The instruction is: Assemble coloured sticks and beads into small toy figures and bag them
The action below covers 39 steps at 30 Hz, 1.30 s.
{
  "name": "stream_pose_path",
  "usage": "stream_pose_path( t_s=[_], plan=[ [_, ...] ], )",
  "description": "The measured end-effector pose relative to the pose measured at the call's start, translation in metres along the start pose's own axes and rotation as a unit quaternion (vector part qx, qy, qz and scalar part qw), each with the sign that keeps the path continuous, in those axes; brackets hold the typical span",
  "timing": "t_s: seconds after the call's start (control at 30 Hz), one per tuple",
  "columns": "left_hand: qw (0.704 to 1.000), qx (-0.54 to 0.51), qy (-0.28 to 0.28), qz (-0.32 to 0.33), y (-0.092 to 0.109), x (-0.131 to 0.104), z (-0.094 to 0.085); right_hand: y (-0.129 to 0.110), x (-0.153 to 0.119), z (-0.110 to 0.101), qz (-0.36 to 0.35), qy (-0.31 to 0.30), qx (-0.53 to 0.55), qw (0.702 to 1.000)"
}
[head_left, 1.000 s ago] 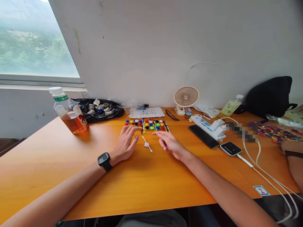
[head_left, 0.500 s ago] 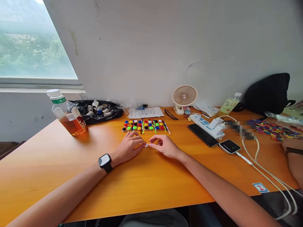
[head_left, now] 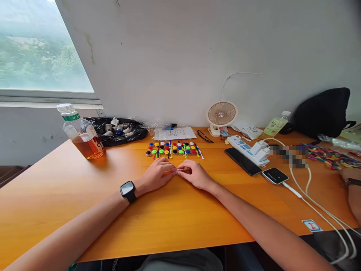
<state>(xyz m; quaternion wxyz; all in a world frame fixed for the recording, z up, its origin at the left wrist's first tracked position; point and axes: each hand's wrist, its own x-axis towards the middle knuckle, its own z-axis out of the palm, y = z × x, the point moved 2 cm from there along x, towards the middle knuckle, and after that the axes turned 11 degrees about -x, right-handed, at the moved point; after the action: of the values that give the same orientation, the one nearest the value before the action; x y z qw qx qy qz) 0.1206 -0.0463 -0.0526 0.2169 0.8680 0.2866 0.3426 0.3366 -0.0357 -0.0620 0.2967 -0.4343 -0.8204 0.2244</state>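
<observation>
My left hand and my right hand meet fingertip to fingertip just over the wooden table. Between their pinched fingers is a small white piece, mostly covered, so its kind cannot be made out. Both hands are closed on it. Just beyond them lie rows of small round coloured pieces in red, yellow, green, blue, black and white. Thin coloured plastic sticks lie among these rows.
To the left stands a bottle of amber drink, near a black bag of scraps. Behind are papers and a small fan. On the right lie a power strip, phone, cables and another person's arm.
My hands have drawn closer together, and less of the white piece shows between the fingertips. The view has shifted slightly. The other person's arm at right has moved a little.
</observation>
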Motion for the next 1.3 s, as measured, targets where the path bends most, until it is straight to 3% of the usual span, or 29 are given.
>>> stream_pose_path(
  t_s=[0.3,0.67,0.8,0.97,1.13,1.3],
  plan=[
    [0.999,0.0,0.005,-0.035,-0.008,0.001,0.005,0.002,0.0,0.005,0.028,-0.005,-0.026,0.999],
    [1.0,0.005,0.016,-0.016,0.001,-0.001,0.001,-0.004,0.002,-0.009,0.032,0.011,-0.037,0.999],
    [0.998,0.0,0.053,-0.03,0.005,-0.002,-0.006,-0.008,-0.001,-0.022,0.108,0.062,-0.044,0.991],
    [0.988,0.007,0.141,-0.057,0.002,-0.005,-0.014,-0.014,-0.004,-0.026,0.172,0.03,0.061,0.983],
    [0.976,0.052,0.198,-0.078,-0.019,-0.007,-0.033,-0.005,0.0,-0.03,0.162,0.076,0.063,0.982],
    [0.951,0.103,0.263,-0.123,-0.067,-0.014,-0.064,0.006,0.001,-0.037,0.144,0.09,-0.07,0.983]
  ],
)
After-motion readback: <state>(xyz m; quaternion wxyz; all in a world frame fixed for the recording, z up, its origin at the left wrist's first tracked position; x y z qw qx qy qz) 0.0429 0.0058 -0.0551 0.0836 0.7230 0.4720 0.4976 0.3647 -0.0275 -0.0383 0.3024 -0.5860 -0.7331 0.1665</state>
